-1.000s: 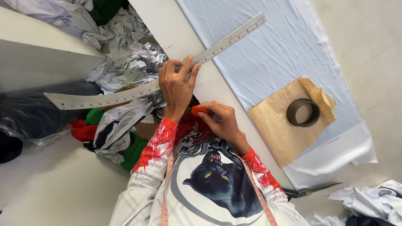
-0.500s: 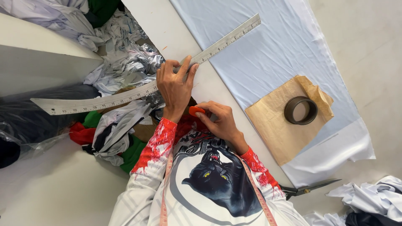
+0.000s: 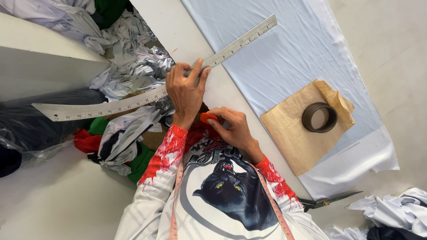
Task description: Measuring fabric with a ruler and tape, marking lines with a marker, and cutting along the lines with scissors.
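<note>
My left hand (image 3: pixel 187 89) presses flat on a long curved metal ruler (image 3: pixel 111 106), which runs from the scrap pile at the left up onto a light blue fabric (image 3: pixel 275 58) spread on the white table (image 3: pixel 178 26). My right hand (image 3: pixel 233 129) sits just below it, close to my chest, pinching a small orange piece of tailor's chalk (image 3: pixel 208 118) near the table's edge. A pink measuring tape (image 3: pixel 175 200) hangs round my neck over my printed shirt.
A brown paper piece (image 3: pixel 293 133) with a dark tape roll (image 3: pixel 319 117) on it lies on the fabric at the right. Scissors (image 3: pixel 329 201) lie near the lower right. Crumpled fabric scraps (image 3: pixel 129 66) and a black plastic bag (image 3: pixel 26 129) fill the left side.
The ruler has slid slightly to the left under my left hand. Both hands stay almost where they were, the right still gripping the chalk.
</note>
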